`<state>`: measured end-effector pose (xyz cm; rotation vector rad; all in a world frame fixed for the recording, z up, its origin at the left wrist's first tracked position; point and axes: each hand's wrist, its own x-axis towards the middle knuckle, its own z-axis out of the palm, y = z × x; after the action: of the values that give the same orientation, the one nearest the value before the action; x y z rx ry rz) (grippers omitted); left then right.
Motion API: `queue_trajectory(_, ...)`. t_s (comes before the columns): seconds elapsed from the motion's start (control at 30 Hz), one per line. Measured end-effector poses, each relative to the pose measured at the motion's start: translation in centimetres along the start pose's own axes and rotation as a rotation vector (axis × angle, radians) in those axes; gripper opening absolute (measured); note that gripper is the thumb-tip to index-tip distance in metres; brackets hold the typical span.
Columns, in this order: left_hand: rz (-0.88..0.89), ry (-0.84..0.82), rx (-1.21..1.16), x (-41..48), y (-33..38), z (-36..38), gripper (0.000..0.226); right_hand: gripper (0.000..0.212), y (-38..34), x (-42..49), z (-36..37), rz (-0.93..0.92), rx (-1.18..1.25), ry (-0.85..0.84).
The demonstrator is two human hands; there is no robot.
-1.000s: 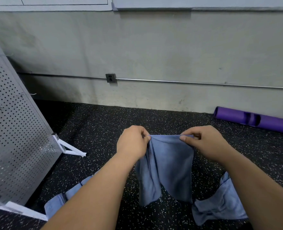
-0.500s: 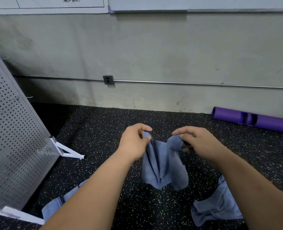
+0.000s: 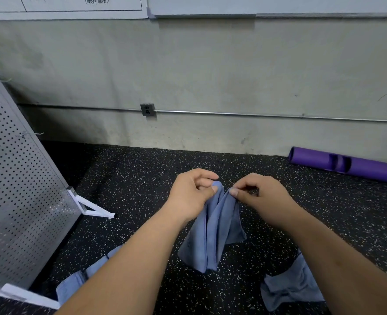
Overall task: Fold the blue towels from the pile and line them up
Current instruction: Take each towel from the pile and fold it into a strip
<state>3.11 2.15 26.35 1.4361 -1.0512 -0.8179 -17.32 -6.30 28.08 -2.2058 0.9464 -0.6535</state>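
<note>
A blue towel (image 3: 213, 233) hangs in the air over the speckled black floor (image 3: 142, 178), bunched into vertical folds. My left hand (image 3: 191, 192) pinches its upper left corner and my right hand (image 3: 256, 193) pinches its upper right corner. The two hands are close together, almost touching. Another blue towel (image 3: 290, 285) lies crumpled on the floor at the lower right, partly behind my right forearm. A further blue towel (image 3: 78, 280) lies at the lower left, mostly hidden by my left forearm.
A perforated metal panel (image 3: 17, 189) on white feet (image 3: 94, 209) leans at the left. A purple roll (image 3: 347, 163) lies by the grey concrete wall (image 3: 210, 76) at the right. An outlet box (image 3: 147, 109) and conduit run along the wall.
My hands have come together, so the towel's top edge went from stretched flat to gathered. The towel now hangs narrower and bunched.
</note>
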Motion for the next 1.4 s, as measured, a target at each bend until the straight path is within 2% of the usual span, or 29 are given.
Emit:
queue_trajectory(0.23,0.008,-0.067,-0.024,0.0,-0.1,0.2,0.023,0.013,-0.3,0.1,0.9,-0.033,0.062,-0.023)
queue_trajectory(0.47,0.014,-0.134,-0.029,-0.1,-0.1,0.2,0.023,0.013,-0.8,0.1,1.4,-0.028,0.128,0.077)
queue_trajectory(0.67,0.048,-0.212,-0.07,-0.4,0.2,0.3,0.036,0.02,-0.9,0.0,1.3,0.013,0.147,0.155)
queue_trajectory(0.73,0.072,-0.217,-0.064,-0.5,0.2,0.3,0.036,0.019,-0.7,0.2,1.2,0.041,0.21,0.13)
queue_trajectory(0.87,0.087,-0.198,-0.022,-0.4,0.1,0.3,0.031,0.012,0.0,0.4,1.0,0.043,0.271,-0.031)
queue_trajectory(0.97,0.095,-0.171,0.029,-0.4,0.0,0.3,0.028,0.014,0.5,0.4,1.1,0.059,0.291,-0.11)
queue_trajectory(1.23,0.102,-0.167,0.059,-0.3,-0.2,0.4,0.025,0.012,1.3,0.5,1.1,0.065,0.249,-0.051)
queue_trajectory(1.4,0.115,-0.153,0.209,0.1,-0.7,0.3,0.006,0.012,0.8,0.4,1.2,0.027,0.194,-0.071)
